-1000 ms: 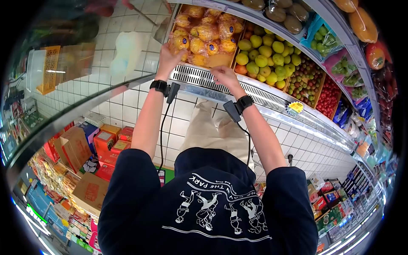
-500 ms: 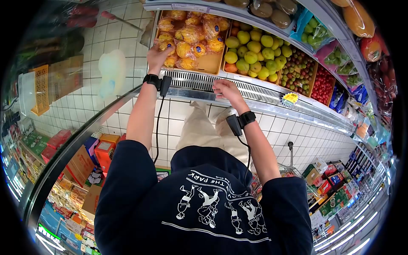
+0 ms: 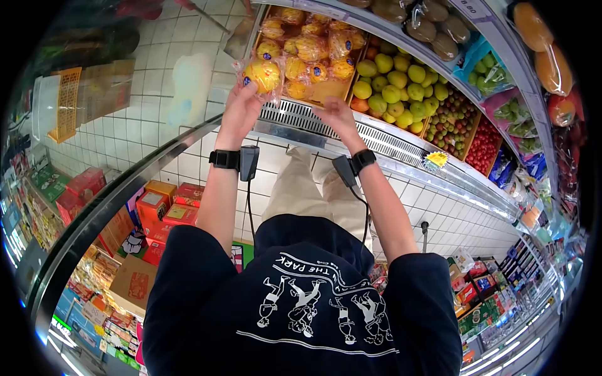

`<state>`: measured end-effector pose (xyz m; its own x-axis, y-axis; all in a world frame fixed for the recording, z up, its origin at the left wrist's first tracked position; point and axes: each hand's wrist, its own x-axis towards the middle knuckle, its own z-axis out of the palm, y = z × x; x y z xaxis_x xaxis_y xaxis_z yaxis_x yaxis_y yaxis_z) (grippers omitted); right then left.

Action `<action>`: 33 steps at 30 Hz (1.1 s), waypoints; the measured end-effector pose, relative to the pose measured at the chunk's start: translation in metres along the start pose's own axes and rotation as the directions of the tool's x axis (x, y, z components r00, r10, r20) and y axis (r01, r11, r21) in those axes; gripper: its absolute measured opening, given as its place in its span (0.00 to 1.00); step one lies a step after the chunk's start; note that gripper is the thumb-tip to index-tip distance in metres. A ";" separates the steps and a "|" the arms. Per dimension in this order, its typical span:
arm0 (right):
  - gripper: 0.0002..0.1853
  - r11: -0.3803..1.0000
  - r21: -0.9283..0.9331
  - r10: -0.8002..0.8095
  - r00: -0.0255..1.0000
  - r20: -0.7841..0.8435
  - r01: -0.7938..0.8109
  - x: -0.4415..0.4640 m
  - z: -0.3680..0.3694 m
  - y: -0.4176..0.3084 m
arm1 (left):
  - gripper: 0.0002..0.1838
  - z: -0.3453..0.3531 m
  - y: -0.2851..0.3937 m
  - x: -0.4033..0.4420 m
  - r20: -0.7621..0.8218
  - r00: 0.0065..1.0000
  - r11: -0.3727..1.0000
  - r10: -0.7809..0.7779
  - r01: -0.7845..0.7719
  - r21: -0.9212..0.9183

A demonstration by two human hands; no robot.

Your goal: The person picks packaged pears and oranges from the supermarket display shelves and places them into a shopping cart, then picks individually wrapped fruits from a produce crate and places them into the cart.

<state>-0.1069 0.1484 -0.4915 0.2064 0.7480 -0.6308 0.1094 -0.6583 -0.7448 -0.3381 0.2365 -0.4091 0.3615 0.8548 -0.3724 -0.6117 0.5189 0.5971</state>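
Observation:
My left hand (image 3: 241, 109) holds a yellow fruit in clear plastic wrap (image 3: 262, 75), raised above the front left corner of a wooden tray (image 3: 326, 92). More wrapped yellow fruits (image 3: 308, 47), some with blue stickers, lie in that tray. My right hand (image 3: 339, 117) is at the tray's front edge, over the slotted metal grille (image 3: 295, 118). Its fingers are bent and partly hidden, so what they touch there is unclear. Green and yellow round fruits (image 3: 395, 94) fill the section to the right of the tray.
Small dark fruits (image 3: 451, 116) and red fruits (image 3: 483, 145) lie farther right, under a shelf edge (image 3: 495, 47). A metal rail (image 3: 125, 172) and glass panel bound the left side. Red boxes (image 3: 182, 215) stand at lower left. A yellow star tag (image 3: 436, 159) sits on the case front.
My left hand has lifted a wrapped yellow fruit off the others, toward me. My right hand has moved to the tray's front edge. The view has shifted slightly.

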 end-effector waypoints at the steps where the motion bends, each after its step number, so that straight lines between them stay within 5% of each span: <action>1: 0.33 0.997 -0.029 -0.078 0.995 -0.064 0.076 0.016 0.013 -0.005 | 0.27 -0.007 0.000 -0.006 0.034 0.999 1.000 0.002 -0.002 0.017; 2: 0.33 0.997 -0.026 -0.071 0.996 -0.057 0.070 0.024 0.018 -0.006 | 0.27 -0.014 -0.001 -0.011 0.073 0.997 1.000 0.001 -0.003 0.029; 4: 0.42 0.925 0.379 -0.009 0.996 0.088 -0.025 0.039 0.027 -0.008 | 0.30 -0.016 0.000 -0.020 0.035 0.999 0.984 0.008 -0.014 0.178; 8: 0.33 0.984 0.077 0.151 0.979 0.135 -0.162 0.066 0.041 -0.003 | 0.33 -0.029 -0.007 -0.038 0.009 1.000 0.996 0.003 -0.004 0.087; 10: 0.30 0.983 0.109 0.140 0.986 0.095 -0.150 0.058 0.050 -0.011 | 0.33 -0.031 -0.009 -0.046 -0.006 1.000 0.998 -0.007 0.008 0.061; 13: 0.35 0.980 0.156 0.103 0.986 0.128 -0.123 0.055 0.060 -0.023 | 0.34 -0.036 -0.012 -0.052 0.015 1.000 0.997 -0.005 0.004 0.080; 15: 0.35 0.987 0.130 0.075 0.990 0.116 -0.090 0.047 0.057 -0.033 | 0.28 -0.039 -0.015 -0.056 -0.028 0.998 0.996 -0.059 0.057 -0.071; 18: 0.39 0.996 0.081 0.039 0.993 0.108 -0.048 0.049 0.064 -0.028 | 0.27 -0.039 -0.008 -0.059 0.008 0.999 0.997 -0.052 0.053 -0.048; 21: 0.46 1.000 0.010 0.015 0.997 -0.080 -0.014 0.051 0.072 -0.023 | 0.27 -0.037 0.001 -0.060 -0.001 0.998 0.998 -0.055 0.055 -0.023; 26: 0.47 0.998 0.033 0.059 0.997 -0.045 -0.057 0.047 0.063 -0.027 | 0.28 -0.040 0.005 -0.060 0.009 0.998 0.998 -0.057 0.057 -0.028; 33: 0.30 0.995 -0.066 -0.084 0.984 -0.154 0.075 0.050 0.048 0.007 | 0.33 -0.028 0.004 -0.057 -0.021 0.999 0.996 -0.041 0.043 0.084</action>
<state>-0.1429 0.1856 -0.5387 0.3440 0.7787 -0.5246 0.1887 -0.6047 -0.7738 -0.3807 0.1895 -0.4051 0.3717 0.8323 -0.4112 -0.5346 0.5540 0.6382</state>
